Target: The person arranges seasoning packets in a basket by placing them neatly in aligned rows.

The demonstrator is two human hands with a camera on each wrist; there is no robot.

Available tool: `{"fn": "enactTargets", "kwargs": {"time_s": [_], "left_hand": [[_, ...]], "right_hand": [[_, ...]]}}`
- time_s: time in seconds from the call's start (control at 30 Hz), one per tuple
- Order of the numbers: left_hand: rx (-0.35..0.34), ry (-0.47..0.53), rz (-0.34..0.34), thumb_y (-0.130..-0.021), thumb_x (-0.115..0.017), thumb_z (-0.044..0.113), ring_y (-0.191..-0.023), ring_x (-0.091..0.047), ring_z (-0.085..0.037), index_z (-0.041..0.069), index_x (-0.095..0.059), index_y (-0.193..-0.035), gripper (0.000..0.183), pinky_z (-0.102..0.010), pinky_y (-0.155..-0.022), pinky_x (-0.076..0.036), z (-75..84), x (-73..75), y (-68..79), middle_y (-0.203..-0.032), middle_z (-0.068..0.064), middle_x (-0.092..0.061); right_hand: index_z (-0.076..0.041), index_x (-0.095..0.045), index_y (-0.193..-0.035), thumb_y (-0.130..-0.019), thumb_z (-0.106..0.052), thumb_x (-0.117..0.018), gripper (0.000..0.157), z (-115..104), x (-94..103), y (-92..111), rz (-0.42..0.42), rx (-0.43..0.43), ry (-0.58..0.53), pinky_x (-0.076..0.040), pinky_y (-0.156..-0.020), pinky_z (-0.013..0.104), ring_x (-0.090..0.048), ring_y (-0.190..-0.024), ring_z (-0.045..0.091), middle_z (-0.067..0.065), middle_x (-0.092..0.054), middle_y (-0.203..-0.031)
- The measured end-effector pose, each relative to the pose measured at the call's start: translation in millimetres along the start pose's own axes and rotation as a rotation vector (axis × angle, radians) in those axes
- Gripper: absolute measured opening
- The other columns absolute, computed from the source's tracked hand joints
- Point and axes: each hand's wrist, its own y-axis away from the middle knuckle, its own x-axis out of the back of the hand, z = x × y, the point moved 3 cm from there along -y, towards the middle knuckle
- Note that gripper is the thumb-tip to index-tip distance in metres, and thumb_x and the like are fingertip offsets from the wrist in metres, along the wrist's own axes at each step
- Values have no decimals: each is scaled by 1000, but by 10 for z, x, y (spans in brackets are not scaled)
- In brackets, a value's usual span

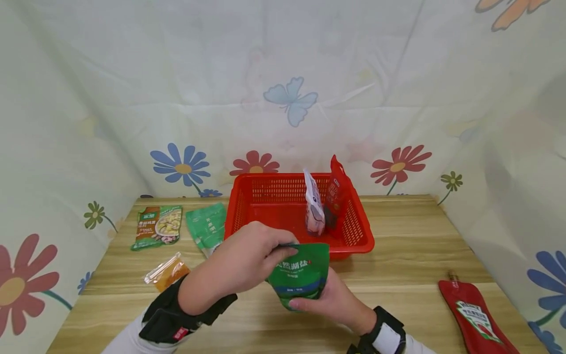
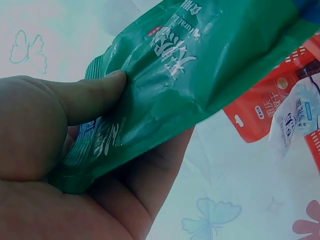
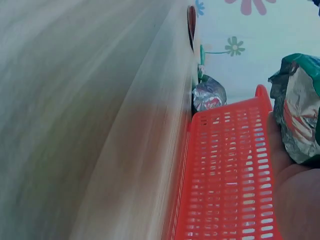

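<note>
A green bag of salt point(image 1: 298, 275) is held upright in both hands just in front of the red plastic basket point(image 1: 234, 201). My left hand point(image 1: 249, 253) pinches its top edge between thumb and fingers; the left wrist view shows the thumb pressed on the bag's point(image 2: 200, 75) printed front. Lower down, my right hand point(image 1: 329, 300) grips the bag near its base, thumb across the front and the other fingers mostly hidden behind. In the right wrist view the bag's point(image 3: 300, 107) crinkled bottom shows above the palm. A white pouch point(image 1: 314, 209) and a red bag point(image 1: 338, 194) stand inside the basket.
Left of the basket lie a green pouch point(image 1: 207, 226) and a brown-and-green food packet point(image 1: 159, 227). A small zip bag with orange contents point(image 1: 170, 270) lies nearer, beside the left forearm. A red Heinz spouted pouch point(image 1: 477, 314) lies at the right edge of the wooden table point(image 1: 411, 236).
</note>
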Motion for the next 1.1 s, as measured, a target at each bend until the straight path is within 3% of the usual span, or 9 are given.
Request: {"fn": "enactTargets", "kwargs": {"time_s": [0.27, 0.37, 0.53, 0.7, 0.8, 0.93, 1.1], "left_hand": [[-4, 20, 5, -93, -77, 20, -84, -69, -6, 18, -78, -109, 16, -18, -77, -57, -22, 11, -5, -96, 6, -78], [-36, 59, 65, -91, -79, 21, -82, -69, -5, 20, -78, -104, 13, -18, -75, -57, -55, 14, -22, -93, 7, -77], [-77, 180, 297, -86, -84, 20, -86, -71, -7, 19, -76, -102, 19, -23, -78, -60, -192, -19, -55, -96, 6, -78], [-30, 236, 564, -81, -88, 18, -96, -72, -12, 15, -67, -115, 40, -27, -80, -62, -301, -104, -31, -106, 2, -76], [18, 173, 699, -80, -89, 18, -97, -71, -16, 12, -59, -120, 51, -31, -80, -62, -296, -160, -7, -110, -1, -73], [15, -32, 834, -78, -91, 24, -98, -65, -21, 7, -48, -120, 63, -34, -80, -62, -246, -240, 5, -112, -10, -63], [-20, -343, 908, -76, -91, 37, -97, -59, -24, 5, -49, -114, 66, -34, -78, -60, -177, -341, -2, -105, -13, -59]], "right_hand": [[-24, -35, -151, -92, -13, -76, 73, -22, -56, 7, 38, 13, 17, -51, -106, 26, -62, -128, 18, 6, -57, -146], [-23, -38, -149, -93, -13, -76, 69, -32, -61, 5, 55, 22, 26, -51, -105, 27, -63, -127, 19, 6, -59, -144], [-23, -44, -145, -92, -14, -77, 63, -59, -51, -15, 136, 44, 94, -52, -103, 27, -66, -123, 20, 3, -63, -140], [-27, -48, -142, -92, -20, -78, 59, -111, -54, -60, 243, -3, 129, -54, -100, 26, -68, -119, 17, 1, -66, -137], [-27, -50, -139, -91, -22, -79, 55, -166, -71, -91, 316, -37, 118, -56, -98, 29, -69, -116, 19, 1, -68, -133], [-26, -52, -137, -91, -21, -79, 53, -247, -93, -118, 407, -49, 104, -58, -97, 32, -69, -116, 21, 2, -68, -131], [-22, -52, -139, -94, -21, -75, 51, -329, -124, -155, 459, 15, 122, -58, -96, 30, -68, -116, 21, 4, -67, -133]]}}
